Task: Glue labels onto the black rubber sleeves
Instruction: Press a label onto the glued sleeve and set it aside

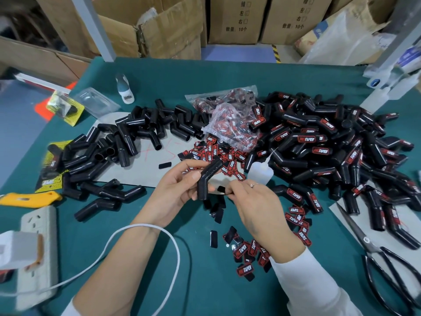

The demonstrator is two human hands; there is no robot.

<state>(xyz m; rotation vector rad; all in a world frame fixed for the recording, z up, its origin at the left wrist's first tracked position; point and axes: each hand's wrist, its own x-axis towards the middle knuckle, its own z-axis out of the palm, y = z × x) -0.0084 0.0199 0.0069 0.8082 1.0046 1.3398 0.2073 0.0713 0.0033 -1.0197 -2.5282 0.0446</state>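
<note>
Left hand (pixel 180 190): my fingers wrap a bent sleeve (pixel 206 180), its long axis running 1 to 7 o'clock.
Right hand (pixel 252 206): pinches a label (pixel 221 189) at the sleeve's 3 o'clock, nearly touching.
Bench (pixel 205 76): the glue bottle (pixel 259 171) stands at 1 o'clock.

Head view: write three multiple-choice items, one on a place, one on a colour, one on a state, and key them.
1. Where do the scissors lie?
A. at the right edge of the table
B. on the power strip
C. inside a cardboard box

2. What colour is the table cover?
A. red
B. teal green
C. white

3. What is the left hand doing?
A. lying flat on the table
B. gripping a bent sleeve
C. holding the scissors

Key: 1 A, the scissors sit low at the right edge. 2 B, teal green shows all around the piles. 3 B, its fingers curl round the sleeve.
</note>
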